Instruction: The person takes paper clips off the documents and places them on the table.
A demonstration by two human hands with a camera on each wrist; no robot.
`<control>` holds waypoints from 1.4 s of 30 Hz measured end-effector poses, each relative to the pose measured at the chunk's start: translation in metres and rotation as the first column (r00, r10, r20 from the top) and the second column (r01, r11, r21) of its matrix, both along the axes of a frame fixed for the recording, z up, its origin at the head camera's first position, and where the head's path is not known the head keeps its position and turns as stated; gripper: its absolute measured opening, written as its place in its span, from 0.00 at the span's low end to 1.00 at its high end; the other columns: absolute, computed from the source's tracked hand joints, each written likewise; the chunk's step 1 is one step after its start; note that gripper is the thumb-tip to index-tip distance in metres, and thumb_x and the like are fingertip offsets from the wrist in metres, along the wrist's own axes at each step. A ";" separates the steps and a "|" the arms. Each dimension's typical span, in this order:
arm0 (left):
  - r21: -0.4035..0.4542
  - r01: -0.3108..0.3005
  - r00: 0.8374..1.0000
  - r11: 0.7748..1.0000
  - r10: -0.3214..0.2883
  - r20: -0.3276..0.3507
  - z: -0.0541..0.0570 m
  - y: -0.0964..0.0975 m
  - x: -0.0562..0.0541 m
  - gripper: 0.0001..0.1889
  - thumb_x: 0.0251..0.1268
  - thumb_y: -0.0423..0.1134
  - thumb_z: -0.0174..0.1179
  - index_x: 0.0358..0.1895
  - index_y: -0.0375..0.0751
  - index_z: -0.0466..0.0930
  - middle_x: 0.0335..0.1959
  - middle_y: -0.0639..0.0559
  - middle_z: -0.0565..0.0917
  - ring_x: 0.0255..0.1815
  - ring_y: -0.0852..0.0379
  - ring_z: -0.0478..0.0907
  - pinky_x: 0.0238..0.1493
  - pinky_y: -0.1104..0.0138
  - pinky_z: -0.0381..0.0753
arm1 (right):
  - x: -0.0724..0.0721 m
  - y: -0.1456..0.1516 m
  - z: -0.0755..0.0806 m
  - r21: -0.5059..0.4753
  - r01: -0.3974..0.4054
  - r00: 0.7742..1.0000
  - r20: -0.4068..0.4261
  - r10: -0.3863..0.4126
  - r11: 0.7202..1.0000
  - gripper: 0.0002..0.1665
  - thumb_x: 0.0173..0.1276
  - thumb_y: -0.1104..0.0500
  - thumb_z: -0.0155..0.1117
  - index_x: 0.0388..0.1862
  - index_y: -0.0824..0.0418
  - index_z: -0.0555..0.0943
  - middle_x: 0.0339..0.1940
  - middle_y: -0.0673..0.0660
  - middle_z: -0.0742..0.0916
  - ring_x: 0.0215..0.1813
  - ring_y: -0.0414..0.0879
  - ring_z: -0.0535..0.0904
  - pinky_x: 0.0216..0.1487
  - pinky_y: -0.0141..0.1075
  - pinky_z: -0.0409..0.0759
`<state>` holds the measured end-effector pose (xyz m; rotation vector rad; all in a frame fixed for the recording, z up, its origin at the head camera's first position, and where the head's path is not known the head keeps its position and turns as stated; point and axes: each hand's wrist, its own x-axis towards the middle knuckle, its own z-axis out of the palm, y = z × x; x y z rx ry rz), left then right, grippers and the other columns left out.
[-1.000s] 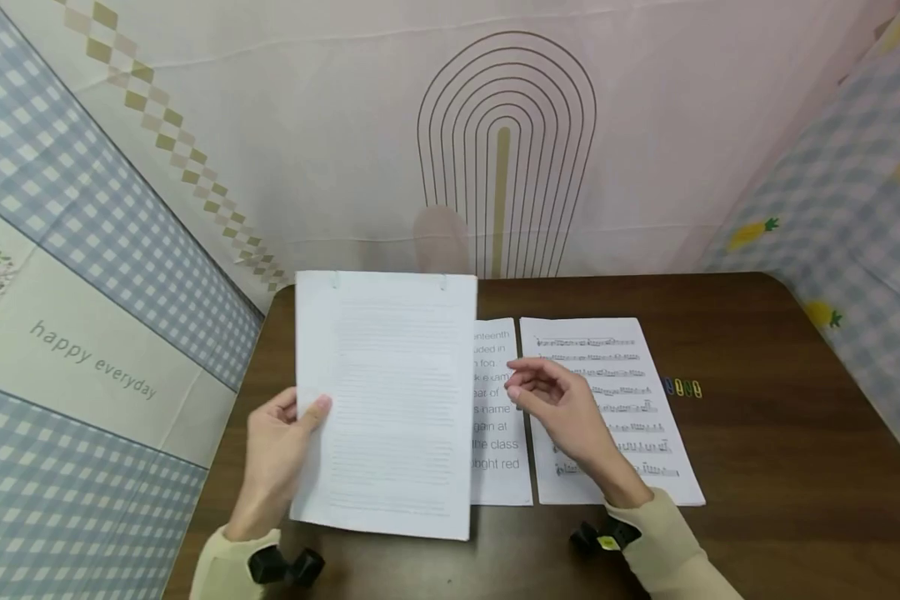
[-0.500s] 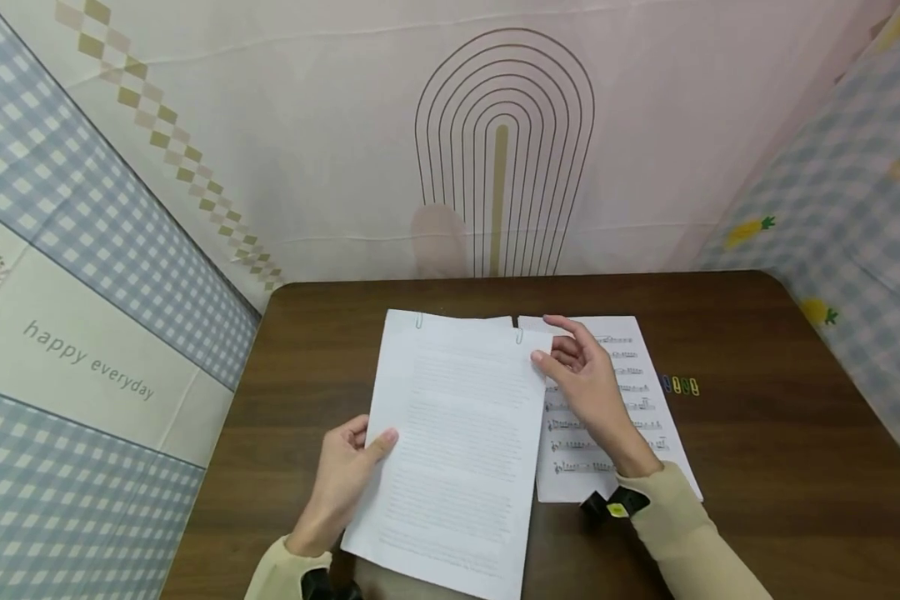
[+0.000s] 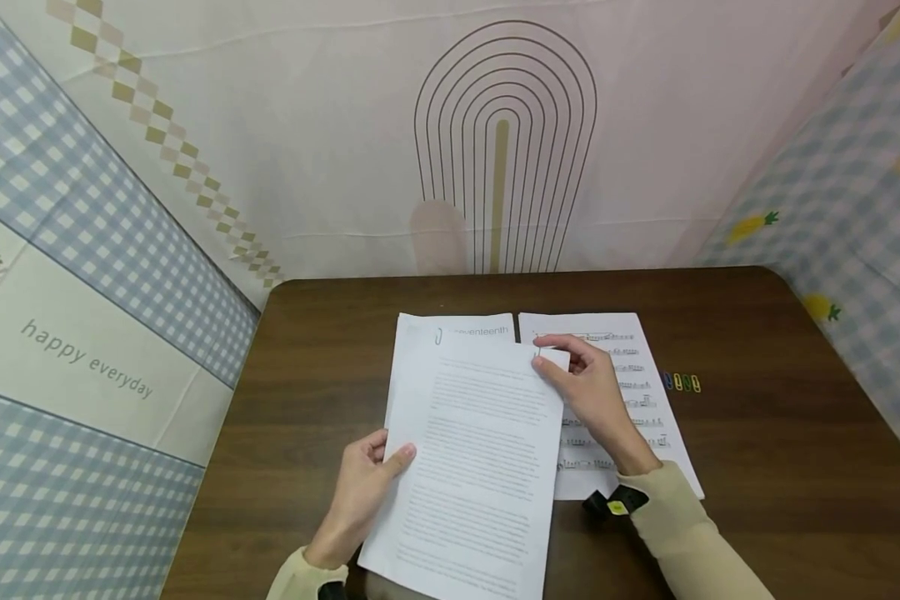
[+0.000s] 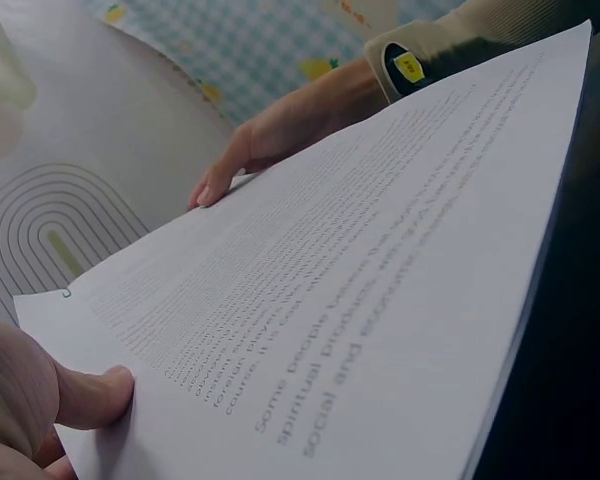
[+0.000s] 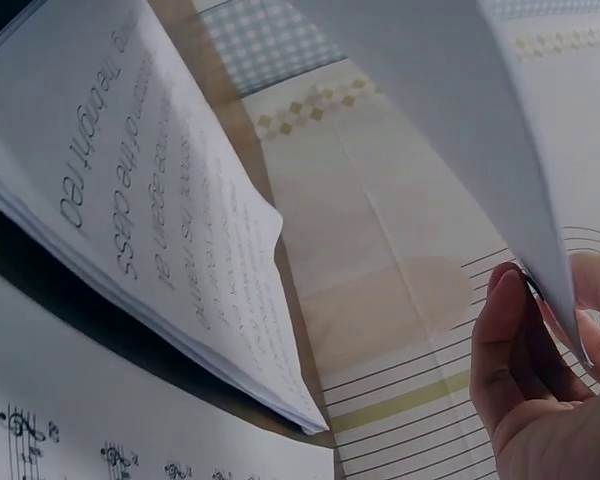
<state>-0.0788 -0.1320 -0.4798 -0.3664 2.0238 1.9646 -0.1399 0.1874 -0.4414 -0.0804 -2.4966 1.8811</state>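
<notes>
In the head view, the sheaf (image 3: pixel 480 467) has been drawn nearer and rightward over the lettered stack (image 3: pixel 465 322) — work at its far right corner apparently eased. Left wrist view: left edge gripped by the left hand (image 4: pixel 25 400); right wrist view: far corner pinched by the right hand (image 5: pixel 530 405).

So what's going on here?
A person's left hand grips the left edge of a clipped white printed paper sheaf, while the right hand pinches its upper right corner. It hangs above a white stack of large-print pages. White sheet music lies to the right on the brown wooden table, with blue, yellow and green paper clips beyond.
</notes>
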 end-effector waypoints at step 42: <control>0.110 0.276 0.959 0.955 -0.281 0.039 -0.005 0.005 0.009 0.18 0.72 0.26 0.67 0.60 0.18 0.80 0.43 0.30 0.93 0.35 0.50 0.94 0.36 0.64 0.94 | -0.003 0.012 -0.014 0.009 0.044 0.988 0.146 -0.045 0.999 0.17 0.77 0.60 0.70 0.61 0.64 0.88 0.51 0.72 0.88 0.30 0.42 0.88 0.29 0.33 0.89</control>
